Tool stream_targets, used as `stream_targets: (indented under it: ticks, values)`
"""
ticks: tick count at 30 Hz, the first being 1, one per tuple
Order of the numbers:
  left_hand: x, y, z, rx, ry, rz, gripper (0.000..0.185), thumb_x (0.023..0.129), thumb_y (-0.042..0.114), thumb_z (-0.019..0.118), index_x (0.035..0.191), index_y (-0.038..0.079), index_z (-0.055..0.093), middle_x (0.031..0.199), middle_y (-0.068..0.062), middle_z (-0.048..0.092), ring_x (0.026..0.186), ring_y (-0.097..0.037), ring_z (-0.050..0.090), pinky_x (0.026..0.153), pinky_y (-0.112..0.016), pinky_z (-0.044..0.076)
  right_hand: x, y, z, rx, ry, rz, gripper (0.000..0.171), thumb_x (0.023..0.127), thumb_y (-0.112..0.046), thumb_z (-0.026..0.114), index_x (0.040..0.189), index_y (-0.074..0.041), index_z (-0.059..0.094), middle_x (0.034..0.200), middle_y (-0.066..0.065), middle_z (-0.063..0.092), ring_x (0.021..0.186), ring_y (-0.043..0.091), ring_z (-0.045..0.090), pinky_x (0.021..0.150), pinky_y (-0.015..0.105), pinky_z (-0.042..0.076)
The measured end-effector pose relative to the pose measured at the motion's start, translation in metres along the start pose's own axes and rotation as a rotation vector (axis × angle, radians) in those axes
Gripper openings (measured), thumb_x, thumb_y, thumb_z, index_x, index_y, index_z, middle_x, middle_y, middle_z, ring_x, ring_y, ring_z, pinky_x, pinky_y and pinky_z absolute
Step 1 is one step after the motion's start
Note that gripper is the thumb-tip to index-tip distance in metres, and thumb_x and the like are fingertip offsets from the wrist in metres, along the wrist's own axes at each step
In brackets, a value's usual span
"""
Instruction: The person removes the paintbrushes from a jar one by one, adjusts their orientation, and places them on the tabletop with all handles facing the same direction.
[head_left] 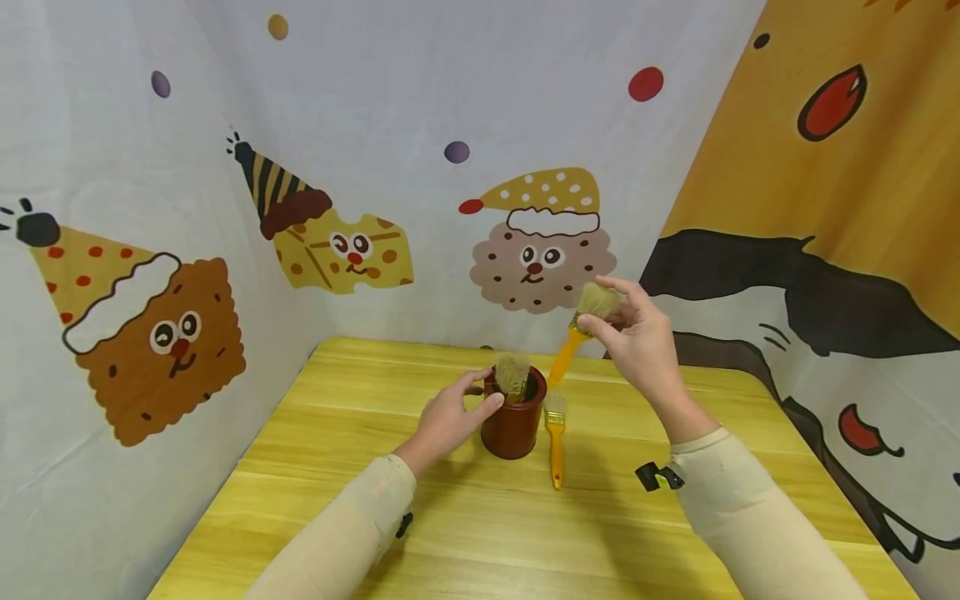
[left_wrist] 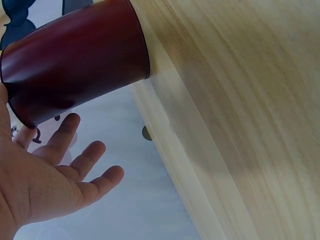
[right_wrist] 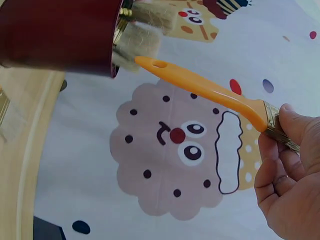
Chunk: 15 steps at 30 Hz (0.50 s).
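Right hand (head_left: 637, 337): raised above the counter (head_left: 337, 467); fingers (right_wrist: 272, 150) pinch the metal band of a yellow-handled brush (right_wrist: 200, 87), bristles up, handle slanting down toward the cup.
Left hand (head_left: 450, 417): fingers (left_wrist: 75, 160) spread and relaxed, thumb and fingertips touching the side of the dark red cup (head_left: 513, 421).
Cup: upright on the counter, brushes standing inside.
Second brush (head_left: 555, 437): flat on the counter, just beside the cup.

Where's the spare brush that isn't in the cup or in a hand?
In the head view the spare brush lies flat on the yellow table, just right of the dark red cup, bristles pointing away from the person.
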<state>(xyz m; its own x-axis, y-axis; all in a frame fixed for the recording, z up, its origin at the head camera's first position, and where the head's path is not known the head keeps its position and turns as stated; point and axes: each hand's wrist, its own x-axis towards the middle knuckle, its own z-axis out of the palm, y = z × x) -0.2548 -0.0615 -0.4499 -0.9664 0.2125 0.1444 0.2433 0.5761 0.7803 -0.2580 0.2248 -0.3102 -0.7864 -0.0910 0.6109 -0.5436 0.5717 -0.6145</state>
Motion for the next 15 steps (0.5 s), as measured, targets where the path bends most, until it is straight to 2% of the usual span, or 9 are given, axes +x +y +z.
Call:
stream_targets:
  ticks: [10, 15]
  values:
    - [0.0, 0.0, -0.001, 0.001, -0.005, 0.008, 0.063, 0.102, 0.068, 0.06, 0.158, 0.042, 0.049, 0.152, 0.002, 0.065, 0.136, -0.028, 0.065, 0.099, -0.053, 0.055, -0.003, 0.017, -0.017, -0.085, 0.015, 0.049, 0.058, 0.099, -0.024, 0.079, 0.152, -0.028, 0.057, 0.083, 0.012, 0.075, 0.061, 0.015, 0.053, 0.053, 0.025, 0.041]
    - [0.0, 0.001, -0.002, 0.0, -0.013, 0.002, 0.064, 0.102, 0.069, 0.059, 0.159, 0.042, 0.048, 0.152, 0.002, 0.064, 0.136, -0.028, 0.065, 0.098, -0.052, 0.056, -0.005, 0.026, -0.023, -0.115, -0.01, 0.082, 0.06, 0.1, -0.027, 0.078, 0.155, -0.027, 0.054, 0.079, 0.012, 0.071, 0.058, 0.015, 0.05, 0.053, 0.026, 0.041]
